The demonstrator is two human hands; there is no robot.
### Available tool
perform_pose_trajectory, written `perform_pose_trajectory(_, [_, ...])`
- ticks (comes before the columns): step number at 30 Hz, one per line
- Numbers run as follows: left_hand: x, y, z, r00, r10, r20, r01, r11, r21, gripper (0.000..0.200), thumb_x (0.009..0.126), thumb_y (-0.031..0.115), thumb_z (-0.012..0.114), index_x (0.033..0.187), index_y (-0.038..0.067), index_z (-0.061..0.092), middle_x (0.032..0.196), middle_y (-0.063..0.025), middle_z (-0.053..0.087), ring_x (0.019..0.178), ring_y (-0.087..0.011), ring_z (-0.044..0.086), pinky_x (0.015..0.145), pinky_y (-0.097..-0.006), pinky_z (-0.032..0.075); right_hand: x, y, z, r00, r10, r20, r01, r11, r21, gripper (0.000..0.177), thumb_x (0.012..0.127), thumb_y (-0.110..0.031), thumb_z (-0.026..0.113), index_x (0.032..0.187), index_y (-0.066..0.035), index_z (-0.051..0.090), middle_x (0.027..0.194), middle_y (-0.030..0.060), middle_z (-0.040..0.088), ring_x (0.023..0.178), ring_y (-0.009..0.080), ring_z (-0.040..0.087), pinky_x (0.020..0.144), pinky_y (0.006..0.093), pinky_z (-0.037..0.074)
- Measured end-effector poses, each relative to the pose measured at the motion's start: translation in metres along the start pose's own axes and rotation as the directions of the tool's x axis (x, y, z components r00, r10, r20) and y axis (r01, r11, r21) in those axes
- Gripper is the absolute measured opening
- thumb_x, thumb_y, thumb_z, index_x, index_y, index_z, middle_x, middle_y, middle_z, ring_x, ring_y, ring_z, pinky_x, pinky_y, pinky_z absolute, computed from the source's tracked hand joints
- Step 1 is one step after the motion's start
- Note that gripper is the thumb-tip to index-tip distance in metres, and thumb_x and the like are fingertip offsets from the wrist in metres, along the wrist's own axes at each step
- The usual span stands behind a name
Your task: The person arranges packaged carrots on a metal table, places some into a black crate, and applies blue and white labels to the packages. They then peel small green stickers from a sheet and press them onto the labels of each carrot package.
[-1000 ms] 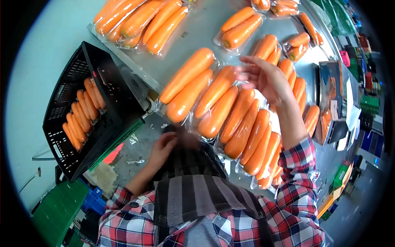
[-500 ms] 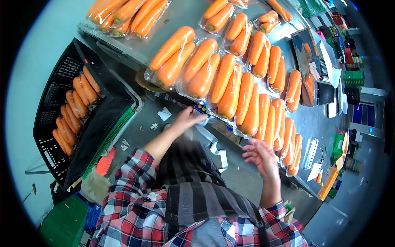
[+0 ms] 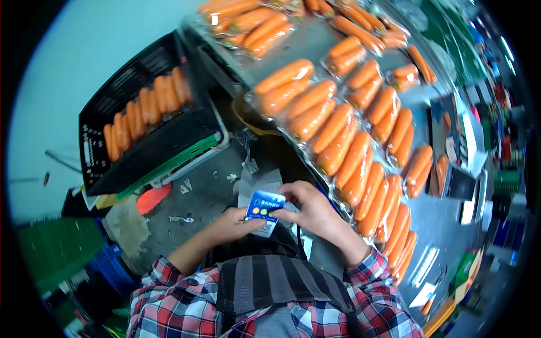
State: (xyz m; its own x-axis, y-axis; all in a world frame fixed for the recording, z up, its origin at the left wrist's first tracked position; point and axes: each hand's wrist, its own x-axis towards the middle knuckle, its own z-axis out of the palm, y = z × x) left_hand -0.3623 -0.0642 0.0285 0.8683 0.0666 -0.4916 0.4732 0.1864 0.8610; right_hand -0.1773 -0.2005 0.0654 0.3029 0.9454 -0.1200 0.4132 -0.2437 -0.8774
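Observation:
A blue and white printed label [image 3: 264, 204] on a pale strip is in front of my apron, with coloured dots and a QR code on its face. My left hand [image 3: 236, 224] is closed on its lower left edge, thumb over the front. On the other side, the fingers of my right hand [image 3: 311, 211] pinch its right edge. Behind it, more of the white strip [image 3: 251, 183] extends upward. Wrapped packs of carrots [image 3: 354, 169], two or so to a pack, lie in rows on the metal table [image 3: 265, 70] beyond my right hand.
To the left stands a black crate [image 3: 194, 127] holding a row of carrots [image 3: 147, 107]. A green crate edge [image 3: 169, 163] shows beneath it. Paper scraps [image 3: 185, 186] litter the floor. A scale-like device [image 3: 459, 169] sits at the table's right, near a white paper [image 3: 422, 294].
My left hand has drawn the label strip down towards my body. My right hand has left the table edge and come over to grip the label. The view has turned, shifting crate and table right.

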Motion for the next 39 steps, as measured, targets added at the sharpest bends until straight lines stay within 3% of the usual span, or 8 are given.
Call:
perform_pose_trajectory(7, [-0.096, -0.040, -0.033, 0.983, -0.131, -0.131, -0.067, 0.406, -0.911, 0.045, 0.093, 0.043, 0.039, 0.115, 0.007, 0.054, 0.110, -0.0060, 0.059, 0.102, -0.0175, 0.055, 0.090, -0.0339, 0.040, 0.079, -0.063, 0.071, 0.633, -0.579, 0.513, 0.731, 0.666, -0.149, 0.021, 0.071, -0.008, 0.063, 0.090, -0.004, 0.056, 0.083, 0.0094, 0.053, 0.078, 0.0261, 0.053, 0.069, 0.0318, 0.047])
perform_pose_trajectory(12, [-0.123, -0.098, -0.053, 0.819, -0.268, -0.507, -0.477, 0.171, -0.862, 0.038, 0.092, 0.034, 0.045, 0.112, 0.003, 0.054, 0.107, -0.0100, 0.060, 0.098, -0.0236, 0.057, 0.091, -0.0399, 0.042, 0.128, -0.134, 0.147, 0.264, -0.812, 0.521, 0.923, 0.369, 0.109, 0.023, 0.067, -0.009, 0.061, 0.090, -0.007, 0.058, 0.091, 0.0099, 0.051, 0.080, 0.0241, 0.053, 0.067, 0.0327, 0.046])
perform_pose_trajectory(18, [-0.345, -0.326, -0.105, -0.139, -0.595, -0.791, -0.983, 0.177, 0.040, 0.039, 0.088, 0.026, 0.038, 0.116, 0.002, 0.051, 0.114, -0.0138, 0.056, 0.106, -0.0295, 0.054, 0.093, -0.0440, 0.042, 0.235, -0.189, 0.196, 0.496, -0.806, 0.322, 0.830, 0.549, 0.097, 0.008, 0.077, -0.008, 0.064, 0.085, -0.005, 0.062, 0.075, 0.0071, 0.057, 0.068, 0.0210, 0.056, 0.062, 0.0320, 0.046])
perform_pose_trajectory(20, [-0.457, -0.352, -0.065, -0.500, -0.704, -0.504, -0.866, 0.406, 0.292, 0.045, 0.088, 0.026, 0.033, 0.122, 0.000, 0.047, 0.121, -0.0165, 0.053, 0.112, -0.0310, 0.050, 0.096, -0.0450, 0.040, 0.279, -0.185, 0.211, 0.882, -0.320, 0.346, 0.211, 0.925, 0.317, 0.014, 0.085, -0.010, 0.061, 0.097, -0.003, 0.062, 0.077, 0.0010, 0.060, 0.063, 0.0082, 0.053, 0.055, 0.0202, 0.044])
perform_pose_trajectory(25, [-0.586, -0.311, 0.012, -0.768, -0.641, -0.014, -0.584, 0.691, 0.425, 0.047, 0.091, 0.035, 0.041, 0.120, -0.002, 0.046, 0.117, -0.0151, 0.055, 0.111, -0.0312, 0.051, 0.101, -0.0429, 0.035, 0.389, -0.163, 0.274, 0.895, -0.162, 0.415, -0.007, 0.927, 0.375, 0.007, 0.086, -0.010, 0.061, 0.081, -0.005, 0.057, 0.064, 0.0000, 0.056, 0.047, 0.0060, 0.050, 0.045, 0.0186, 0.042])
perform_pose_trajectory(29, [-0.438, -0.270, -0.079, -0.454, -0.646, -0.613, -0.803, 0.595, -0.032, 0.033, 0.090, 0.036, 0.046, 0.106, 0.008, 0.055, 0.102, -0.0073, 0.059, 0.093, -0.0186, 0.057, 0.084, -0.0351, 0.045, 0.463, -0.123, 0.353, 0.865, -0.228, 0.446, 0.040, 0.919, 0.392, 0.009, 0.085, -0.010, 0.062, 0.081, -0.004, 0.057, 0.064, 0.0003, 0.056, 0.046, 0.0067, 0.050, 0.042, 0.0207, 0.042])
perform_pose_trajectory(33, [-0.252, -0.152, -0.137, 0.330, -0.702, -0.631, -0.832, 0.099, -0.546, 0.032, 0.086, 0.027, 0.058, 0.107, 0.003, 0.054, 0.104, -0.0066, 0.057, 0.096, -0.0208, 0.054, 0.086, -0.0338, 0.042, 0.552, -0.059, 0.439, 0.812, -0.321, 0.488, 0.250, 0.946, 0.208, 0.012, 0.084, -0.012, 0.062, 0.079, -0.004, 0.056, 0.062, 0.0001, 0.054, 0.046, 0.0073, 0.050, 0.042, 0.0214, 0.044])
perform_pose_trajectory(39, [-0.213, -0.125, -0.148, 0.478, -0.342, -0.809, -0.347, 0.773, -0.532, 0.045, 0.085, 0.023, 0.059, 0.123, 0.002, 0.046, 0.119, -0.0083, 0.051, 0.111, -0.0204, 0.048, 0.097, -0.0331, 0.035, 0.609, -0.052, 0.516, 0.671, -0.368, 0.644, 0.284, 0.929, 0.236, 0.014, 0.084, -0.015, 0.060, 0.080, -0.003, 0.055, 0.062, 0.0013, 0.054, 0.048, 0.0081, 0.050, 0.042, 0.0218, 0.043])
